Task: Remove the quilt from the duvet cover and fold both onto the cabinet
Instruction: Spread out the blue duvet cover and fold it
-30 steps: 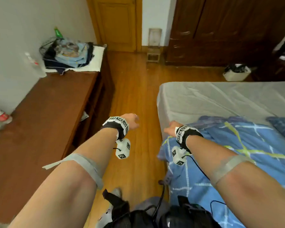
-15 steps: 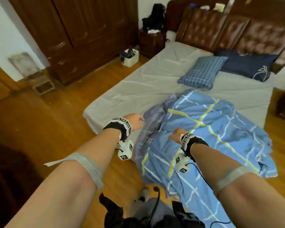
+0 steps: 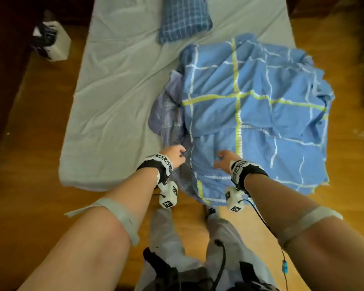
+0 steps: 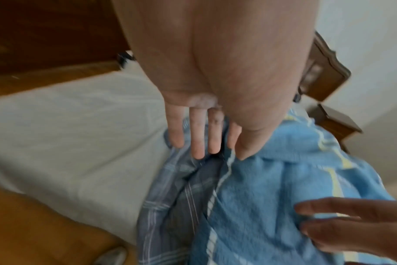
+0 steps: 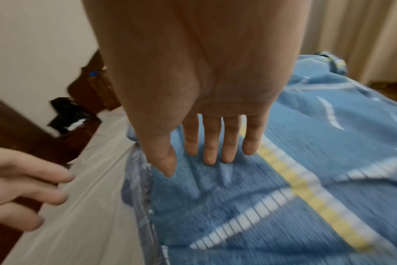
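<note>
A light-blue quilt (image 3: 250, 114) with yellow and white lines lies rumpled on the near right part of the bed. A thin purple-grey plaid duvet cover (image 3: 168, 114) is bunched along its left edge and hangs over the foot of the bed. My left hand (image 3: 174, 153) hovers over the seam where plaid cover (image 4: 170, 206) meets quilt (image 4: 272, 197), its fingers (image 4: 198, 143) straight and holding nothing. My right hand (image 3: 223, 159) is spread over the quilt (image 5: 329, 161), with its fingertips (image 5: 212, 156) at the cloth's surface. The cabinet is out of view.
The grey bed sheet (image 3: 118, 91) lies bare to the left of the bedding. A blue checked pillow (image 3: 183, 17) lies at the far end. A white bin (image 3: 57, 43) with a dark bag stands on the wooden floor left of the bed.
The head view has swung from the cabinet to looking straight down at the bed. Both hands have moved forward and down onto the near edge of the bedding.
</note>
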Action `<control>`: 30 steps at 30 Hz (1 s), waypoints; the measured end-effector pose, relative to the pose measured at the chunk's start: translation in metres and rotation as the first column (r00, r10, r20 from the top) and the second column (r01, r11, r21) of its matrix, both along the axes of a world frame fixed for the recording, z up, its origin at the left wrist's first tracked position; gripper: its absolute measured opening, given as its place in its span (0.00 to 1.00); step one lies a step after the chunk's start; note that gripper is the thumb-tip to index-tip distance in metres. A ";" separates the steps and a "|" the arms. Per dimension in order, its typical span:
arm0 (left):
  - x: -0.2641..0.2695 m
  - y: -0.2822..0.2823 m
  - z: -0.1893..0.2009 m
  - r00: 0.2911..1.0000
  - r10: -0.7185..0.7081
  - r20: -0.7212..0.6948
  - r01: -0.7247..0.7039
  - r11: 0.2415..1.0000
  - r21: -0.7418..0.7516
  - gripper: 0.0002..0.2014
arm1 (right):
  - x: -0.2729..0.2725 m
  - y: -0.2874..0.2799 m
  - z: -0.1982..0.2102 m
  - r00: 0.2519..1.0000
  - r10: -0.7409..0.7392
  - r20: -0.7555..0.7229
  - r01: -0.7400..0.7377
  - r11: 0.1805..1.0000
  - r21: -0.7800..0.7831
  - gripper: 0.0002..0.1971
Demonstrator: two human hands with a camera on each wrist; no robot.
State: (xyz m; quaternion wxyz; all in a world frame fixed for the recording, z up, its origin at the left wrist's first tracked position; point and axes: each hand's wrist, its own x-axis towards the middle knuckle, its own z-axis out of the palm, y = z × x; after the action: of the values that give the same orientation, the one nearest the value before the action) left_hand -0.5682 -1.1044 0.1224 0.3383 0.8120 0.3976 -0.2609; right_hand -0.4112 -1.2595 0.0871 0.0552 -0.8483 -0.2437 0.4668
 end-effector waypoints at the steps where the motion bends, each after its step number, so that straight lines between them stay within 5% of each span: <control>1: 0.011 0.000 -0.021 0.999 -0.032 0.002 0.032 0.999 -0.037 0.22 | -0.004 -0.004 -0.013 0.999 -0.049 -0.002 0.049 0.999 -0.014 0.26; 7: 0.031 -0.017 -0.126 0.983 -0.155 -0.096 0.132 0.969 -0.208 0.26 | -0.080 -0.030 -0.075 0.993 -0.114 -0.010 0.111 0.985 -0.131 0.24; 11: 0.025 -0.017 -0.152 0.999 0.028 -0.023 -0.033 0.967 -0.252 0.32 | -0.117 -0.041 -0.095 0.992 -0.085 0.093 0.100 0.981 -0.166 0.12; 15: 0.022 -0.029 -0.161 0.990 0.142 0.018 -0.126 0.923 -0.364 0.21 | -0.126 -0.062 -0.103 0.977 -0.131 0.170 0.158 0.976 -0.153 0.10; 18: 0.007 -0.054 -0.155 0.963 0.269 -0.009 -0.230 0.804 -0.548 0.20 | -0.139 -0.089 -0.097 0.956 -0.211 0.203 0.250 0.949 -0.190 0.08; 23: -0.010 -0.106 -0.104 0.978 0.202 -0.060 -0.186 0.697 -0.693 0.11 | -0.159 -0.136 -0.071 0.901 -0.351 0.254 0.421 0.846 -0.327 0.08; 25: -0.005 -0.114 -0.082 0.973 0.232 0.005 -0.163 0.700 -0.696 0.14 | -0.162 -0.133 -0.059 0.832 -0.436 0.342 0.495 0.862 -0.105 0.19; 27: 0.003 -0.110 -0.059 0.970 0.234 0.060 -0.132 0.721 -0.680 0.15 | -0.160 -0.115 -0.039 0.820 -0.508 0.264 0.472 0.861 0.192 0.42; 30: 0.013 -0.092 -0.028 0.981 0.173 0.091 -0.073 0.757 -0.649 0.17 | -0.155 -0.082 -0.012 0.868 -0.467 0.170 0.414 0.868 0.275 0.65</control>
State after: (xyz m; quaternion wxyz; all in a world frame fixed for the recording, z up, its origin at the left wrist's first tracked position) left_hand -0.5549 -1.1962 0.0941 0.6402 0.6360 0.3108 -0.2984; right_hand -0.5662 -1.3418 0.0749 0.2300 -0.9177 -0.0995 0.3084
